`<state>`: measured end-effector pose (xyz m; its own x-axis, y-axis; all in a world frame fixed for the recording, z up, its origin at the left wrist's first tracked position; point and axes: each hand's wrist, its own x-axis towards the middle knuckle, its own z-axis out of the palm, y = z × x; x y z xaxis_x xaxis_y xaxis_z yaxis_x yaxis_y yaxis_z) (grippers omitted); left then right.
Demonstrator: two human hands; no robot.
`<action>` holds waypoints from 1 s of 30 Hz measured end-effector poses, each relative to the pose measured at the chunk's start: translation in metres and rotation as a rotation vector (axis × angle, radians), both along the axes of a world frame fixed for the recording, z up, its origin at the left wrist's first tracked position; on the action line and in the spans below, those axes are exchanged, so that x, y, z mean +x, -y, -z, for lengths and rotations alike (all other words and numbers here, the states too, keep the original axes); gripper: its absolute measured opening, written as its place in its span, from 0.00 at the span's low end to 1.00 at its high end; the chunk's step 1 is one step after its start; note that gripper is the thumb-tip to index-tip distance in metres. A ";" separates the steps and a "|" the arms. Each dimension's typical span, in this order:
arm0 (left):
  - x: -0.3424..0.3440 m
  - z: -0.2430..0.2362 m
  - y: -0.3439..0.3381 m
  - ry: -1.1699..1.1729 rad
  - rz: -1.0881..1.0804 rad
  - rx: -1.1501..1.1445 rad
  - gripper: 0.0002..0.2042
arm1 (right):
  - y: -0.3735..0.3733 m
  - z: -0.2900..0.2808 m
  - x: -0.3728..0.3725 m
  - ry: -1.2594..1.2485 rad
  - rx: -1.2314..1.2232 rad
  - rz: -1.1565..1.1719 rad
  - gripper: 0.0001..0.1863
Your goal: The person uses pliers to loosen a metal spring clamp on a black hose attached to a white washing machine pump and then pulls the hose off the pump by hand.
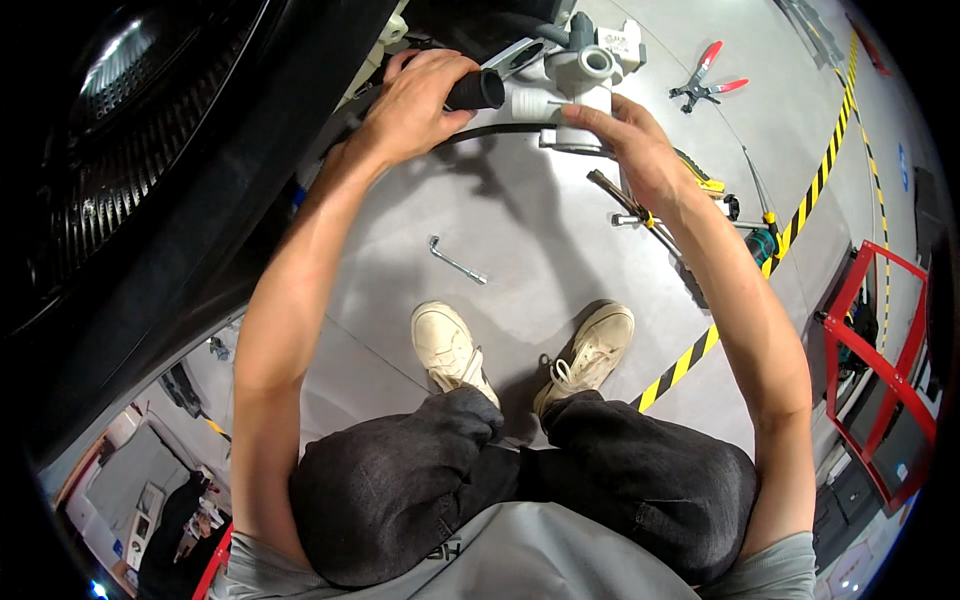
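Note:
My left hand [418, 105] is closed around a black rubber hose [487, 90], its open round end facing right. My right hand [645, 150] grips a white and grey plastic pump-like part [567, 72] with several pipe stubs. One white ridged stub [532, 104] points left at the hose mouth, a small gap between them. My right thumb lies along the base of this stub; the other fingers are mostly hidden behind the part. A thinner black hose [500, 130] curves just below. Behind my left hand, the far end of the thick hose is out of sight.
A dark vehicle front [150, 150] fills the left. On the grey floor lie an angled socket wrench [457, 262], red-handled pliers [706, 80] and several tools beside my right forearm. Yellow-black tape [810, 200] crosses the right side, near a red metal frame [880, 370].

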<state>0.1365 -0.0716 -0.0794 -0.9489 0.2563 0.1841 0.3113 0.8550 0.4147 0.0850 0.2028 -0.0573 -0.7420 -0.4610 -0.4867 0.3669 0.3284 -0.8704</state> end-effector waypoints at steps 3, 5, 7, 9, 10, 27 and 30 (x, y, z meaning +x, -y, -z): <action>-0.002 -0.003 0.000 0.002 -0.001 -0.022 0.22 | 0.010 -0.009 -0.009 0.034 -0.019 -0.060 0.33; -0.002 -0.005 0.000 0.029 -0.004 -0.025 0.22 | 0.018 -0.019 -0.008 0.040 -0.006 -0.074 0.34; -0.002 -0.007 -0.001 0.026 -0.001 -0.015 0.22 | 0.015 -0.011 -0.017 0.062 -0.065 -0.125 0.34; -0.004 -0.009 -0.001 0.056 0.015 -0.001 0.21 | 0.011 -0.002 -0.025 0.066 -0.087 -0.140 0.35; -0.003 -0.009 0.000 0.073 0.022 0.000 0.21 | 0.013 -0.004 -0.024 0.040 -0.091 -0.150 0.34; -0.005 -0.005 -0.005 0.054 0.007 -0.078 0.22 | 0.032 0.002 -0.025 -0.014 -0.079 -0.086 0.27; -0.008 -0.003 -0.011 -0.025 0.017 -0.108 0.23 | 0.033 0.005 -0.023 -0.048 -0.037 -0.060 0.27</action>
<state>0.1282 -0.0607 -0.0768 -0.9397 0.2918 0.1783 0.3352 0.8889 0.3123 0.0617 0.1702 -0.0620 -0.7347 -0.5221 -0.4332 0.3051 0.3161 -0.8983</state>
